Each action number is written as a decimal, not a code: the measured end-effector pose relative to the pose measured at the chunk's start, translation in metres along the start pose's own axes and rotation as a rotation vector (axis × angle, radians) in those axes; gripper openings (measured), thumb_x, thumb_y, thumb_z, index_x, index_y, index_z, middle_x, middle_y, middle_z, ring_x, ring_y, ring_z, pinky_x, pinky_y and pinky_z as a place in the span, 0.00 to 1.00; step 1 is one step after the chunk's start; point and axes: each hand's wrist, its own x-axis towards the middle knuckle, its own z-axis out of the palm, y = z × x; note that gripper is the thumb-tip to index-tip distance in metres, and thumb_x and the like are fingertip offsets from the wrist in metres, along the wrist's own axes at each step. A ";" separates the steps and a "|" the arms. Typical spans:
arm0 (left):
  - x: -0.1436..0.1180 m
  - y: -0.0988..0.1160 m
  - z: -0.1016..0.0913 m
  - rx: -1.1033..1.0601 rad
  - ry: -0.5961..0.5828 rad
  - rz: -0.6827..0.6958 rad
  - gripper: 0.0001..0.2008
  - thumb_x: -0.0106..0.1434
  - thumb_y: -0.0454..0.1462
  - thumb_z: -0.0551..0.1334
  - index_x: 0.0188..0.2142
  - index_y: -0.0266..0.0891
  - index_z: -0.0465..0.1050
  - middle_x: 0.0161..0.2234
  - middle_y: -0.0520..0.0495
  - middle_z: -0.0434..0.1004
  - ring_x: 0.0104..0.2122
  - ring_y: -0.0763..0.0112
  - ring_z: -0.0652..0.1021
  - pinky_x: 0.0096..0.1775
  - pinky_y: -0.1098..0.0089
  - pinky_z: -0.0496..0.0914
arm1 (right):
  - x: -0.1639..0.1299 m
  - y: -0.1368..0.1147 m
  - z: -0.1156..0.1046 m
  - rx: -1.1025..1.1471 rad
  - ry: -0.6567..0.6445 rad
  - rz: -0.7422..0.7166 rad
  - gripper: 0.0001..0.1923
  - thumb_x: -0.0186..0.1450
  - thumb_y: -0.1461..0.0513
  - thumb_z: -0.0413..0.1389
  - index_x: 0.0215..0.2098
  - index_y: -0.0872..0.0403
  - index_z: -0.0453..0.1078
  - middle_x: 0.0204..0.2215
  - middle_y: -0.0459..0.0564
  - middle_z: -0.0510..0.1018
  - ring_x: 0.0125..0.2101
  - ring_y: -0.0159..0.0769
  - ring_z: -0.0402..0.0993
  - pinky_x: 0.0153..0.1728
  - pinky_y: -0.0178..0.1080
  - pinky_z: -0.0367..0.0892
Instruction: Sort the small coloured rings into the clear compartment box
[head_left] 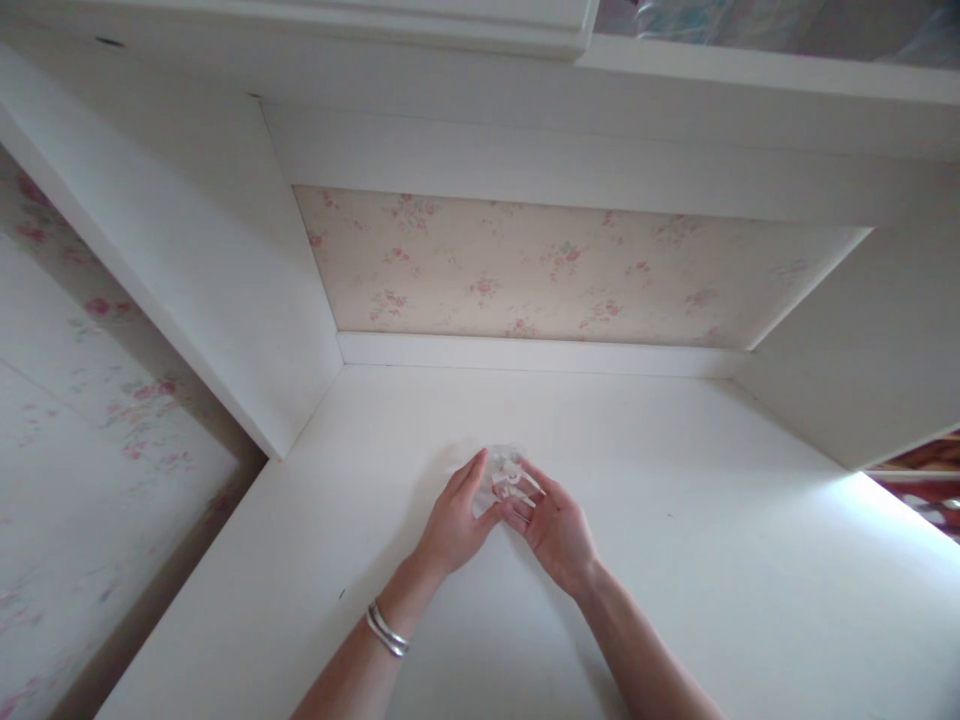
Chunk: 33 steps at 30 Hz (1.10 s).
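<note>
On the white desktop, a little cluster of clear plastic pieces (pixel 508 466) lies between my two hands. They are see-through and blurred, so their exact kind and number cannot be made out. My left hand (pixel 456 518) is at their left side, its fingers stretched out and its thumb apart, reaching toward the right fingertips. From the right, my right hand (pixel 556 528) cups the pieces with its palm turned partly up and its fingers spread. Some clear pieces touch or overlap the right fingertips. A silver bangle (pixel 387 630) circles my left wrist.
The white desktop (pixel 675 600) runs back to a low ledge (pixel 540 353) below flowered wallpaper (pixel 495 260). White side panels (pixel 187 240) bound it left and right. Overhead is a white cabinet (pixel 337 25); plastic-wrapped items (pixel 682 20) sit at the upper right.
</note>
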 end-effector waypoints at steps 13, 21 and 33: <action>0.010 -0.001 0.012 0.017 0.054 -0.091 0.29 0.62 0.46 0.58 0.61 0.46 0.54 0.54 0.45 0.69 0.52 0.62 0.71 0.52 0.58 0.67 | 0.024 -0.007 -0.018 -0.503 0.170 -0.226 0.28 0.59 0.51 0.56 0.55 0.53 0.64 0.40 0.49 0.73 0.35 0.35 0.74 0.40 0.44 0.71; 0.024 -0.004 0.022 0.136 0.031 -0.008 0.23 0.65 0.43 0.54 0.59 0.42 0.59 0.54 0.44 0.69 0.52 0.63 0.71 0.53 0.60 0.68 | 0.044 -0.013 -0.045 -1.165 0.246 -0.470 0.22 0.63 0.54 0.49 0.52 0.54 0.68 0.37 0.51 0.74 0.35 0.35 0.70 0.38 0.38 0.66; 0.023 -0.004 0.026 0.228 0.002 -0.030 0.19 0.65 0.41 0.54 0.55 0.44 0.64 0.50 0.46 0.72 0.47 0.65 0.75 0.47 0.63 0.72 | 0.048 -0.007 -0.051 -1.320 0.274 -0.412 0.20 0.65 0.54 0.47 0.49 0.54 0.71 0.47 0.53 0.73 0.42 0.38 0.72 0.45 0.39 0.65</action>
